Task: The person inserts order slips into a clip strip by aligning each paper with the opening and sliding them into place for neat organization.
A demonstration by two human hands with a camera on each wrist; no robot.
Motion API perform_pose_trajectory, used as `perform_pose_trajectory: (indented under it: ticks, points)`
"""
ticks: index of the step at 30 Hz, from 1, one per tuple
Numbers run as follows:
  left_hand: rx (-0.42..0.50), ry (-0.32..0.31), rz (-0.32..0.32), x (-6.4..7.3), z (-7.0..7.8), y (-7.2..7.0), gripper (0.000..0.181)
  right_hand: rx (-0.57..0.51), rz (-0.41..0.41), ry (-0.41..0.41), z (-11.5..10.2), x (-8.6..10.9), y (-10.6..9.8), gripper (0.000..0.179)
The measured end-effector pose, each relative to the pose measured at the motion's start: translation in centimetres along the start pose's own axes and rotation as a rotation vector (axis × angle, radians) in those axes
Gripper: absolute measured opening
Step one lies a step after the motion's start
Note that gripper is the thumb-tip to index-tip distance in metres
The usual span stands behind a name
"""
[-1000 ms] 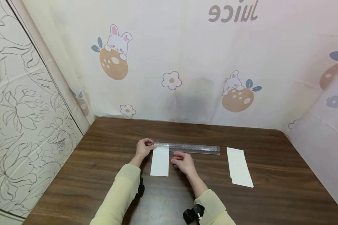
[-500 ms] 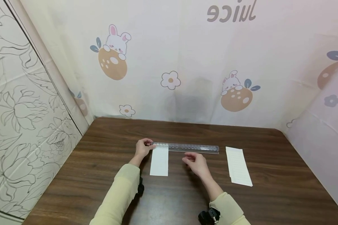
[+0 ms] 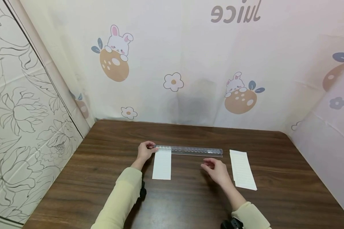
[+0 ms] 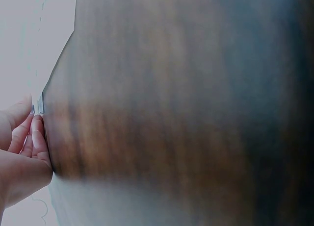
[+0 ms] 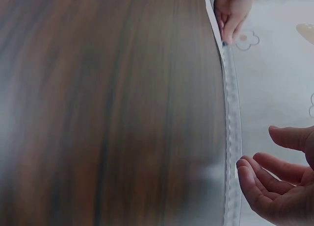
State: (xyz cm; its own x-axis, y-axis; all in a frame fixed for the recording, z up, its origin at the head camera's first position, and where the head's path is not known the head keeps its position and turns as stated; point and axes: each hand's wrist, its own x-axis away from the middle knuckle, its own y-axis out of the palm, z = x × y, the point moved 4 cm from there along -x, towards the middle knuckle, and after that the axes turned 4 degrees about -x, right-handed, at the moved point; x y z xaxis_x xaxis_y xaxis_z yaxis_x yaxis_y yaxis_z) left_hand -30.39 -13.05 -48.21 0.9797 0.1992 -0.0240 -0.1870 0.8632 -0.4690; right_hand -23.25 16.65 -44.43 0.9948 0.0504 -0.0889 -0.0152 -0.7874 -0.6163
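A clear plastic ruler (image 3: 197,151) lies crosswise on the table, its left part over the top end of a white paper strip (image 3: 161,165). At the ruler's left end my left hand (image 3: 145,151) pinches it between thumb and curled fingers; the left wrist view shows that hand (image 4: 22,140) at the edge of the frame, the pinch partly hidden. My right hand (image 3: 217,170) hovers below the ruler's right end, fingers loosely bent, thumb apart from them in the right wrist view, holding nothing. Close to its right is a small stack of lined paper strips (image 3: 243,170).
The brown wood-grain table (image 3: 117,190) has rounded far corners. Behind it hangs a pale curtain (image 3: 149,63) with rabbit and flower prints. A flower-patterned panel (image 3: 20,111) stands along the left side.
My right hand has moved rightward from beside the paper strip toward the paper stack. The left hand, the ruler and the strip have stayed in place.
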Motion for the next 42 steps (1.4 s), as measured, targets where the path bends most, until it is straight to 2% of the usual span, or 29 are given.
perform_pose_trajectory:
  ticks: [13,18,24,31,42]
  points:
    - [-0.001,-0.014,0.002,-0.1,-0.1,0.1,0.016,0.156,0.042,-0.052,2.1,0.2,-4.7,0.029]
    - [-0.003,-0.002,0.003,-0.1,0.0,0.0,0.015,0.196,0.057,-0.061,2.9,0.1,-6.3,0.030]
    - [-0.005,0.009,0.004,0.0,0.1,0.0,0.015,0.249,0.035,0.003,4.2,0.0,-7.9,0.039]
    - [-0.013,0.009,0.007,-0.1,0.1,0.0,0.016,0.297,0.038,0.030,5.7,-0.6,-9.3,0.043]
    - [-0.002,-0.009,0.006,-0.1,-0.2,0.1,0.015,0.344,0.031,0.173,7.7,-1.7,-10.3,0.052]
